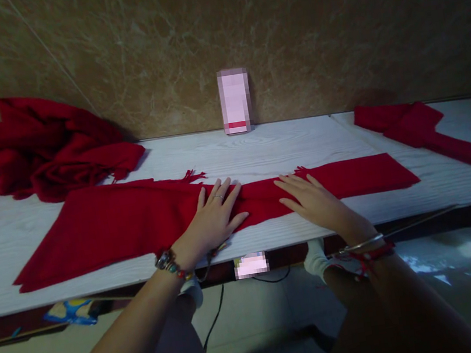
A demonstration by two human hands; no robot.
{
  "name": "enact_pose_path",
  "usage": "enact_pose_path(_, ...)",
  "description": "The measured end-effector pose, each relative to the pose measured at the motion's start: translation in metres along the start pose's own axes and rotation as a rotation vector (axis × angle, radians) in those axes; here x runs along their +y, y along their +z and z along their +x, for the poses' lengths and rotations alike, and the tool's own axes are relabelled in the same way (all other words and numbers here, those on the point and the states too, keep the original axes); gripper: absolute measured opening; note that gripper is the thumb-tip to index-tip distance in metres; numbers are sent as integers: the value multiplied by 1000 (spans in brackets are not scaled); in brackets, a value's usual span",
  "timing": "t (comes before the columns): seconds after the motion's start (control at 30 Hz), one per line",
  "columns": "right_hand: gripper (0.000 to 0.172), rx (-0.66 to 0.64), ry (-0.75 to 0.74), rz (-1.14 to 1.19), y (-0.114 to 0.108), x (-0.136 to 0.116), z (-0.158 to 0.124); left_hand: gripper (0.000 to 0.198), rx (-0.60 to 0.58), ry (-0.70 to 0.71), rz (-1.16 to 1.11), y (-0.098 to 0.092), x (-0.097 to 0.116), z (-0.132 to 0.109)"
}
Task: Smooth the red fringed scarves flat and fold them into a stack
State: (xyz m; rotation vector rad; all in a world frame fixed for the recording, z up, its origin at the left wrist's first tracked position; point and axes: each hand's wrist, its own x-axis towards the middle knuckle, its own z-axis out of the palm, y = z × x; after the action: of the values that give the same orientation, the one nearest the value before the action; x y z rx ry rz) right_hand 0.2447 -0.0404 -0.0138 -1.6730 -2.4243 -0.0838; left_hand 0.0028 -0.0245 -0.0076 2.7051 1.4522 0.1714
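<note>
Red cloth [123, 225], qty 1: lay mid-frame on white tabletop [196, 153], long axis L–R, under my L hand [215, 215] & R hand [315, 203], both flat, gripping nothing; R closer to cloth's end.

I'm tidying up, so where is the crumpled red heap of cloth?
In the head view, the crumpled heap lies at left on the white tabletop, near the brown wall, just beyond the flat red cloth.

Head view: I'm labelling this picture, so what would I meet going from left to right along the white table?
Crumpled red cloth → left hand → right hand → red cloth at the far right.
</note>
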Motion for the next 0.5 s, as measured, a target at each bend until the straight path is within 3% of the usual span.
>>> enact_pose_path(0.33, 43, 23, -65, 11, 0, 5, -4, 59, 44, -17, 19, 1, 0, -1)
enact_pose_path(0.5, 59, 56, -117, 72, 0, 9, -7, 50, 136, -106, 61, -3, -6, -2)
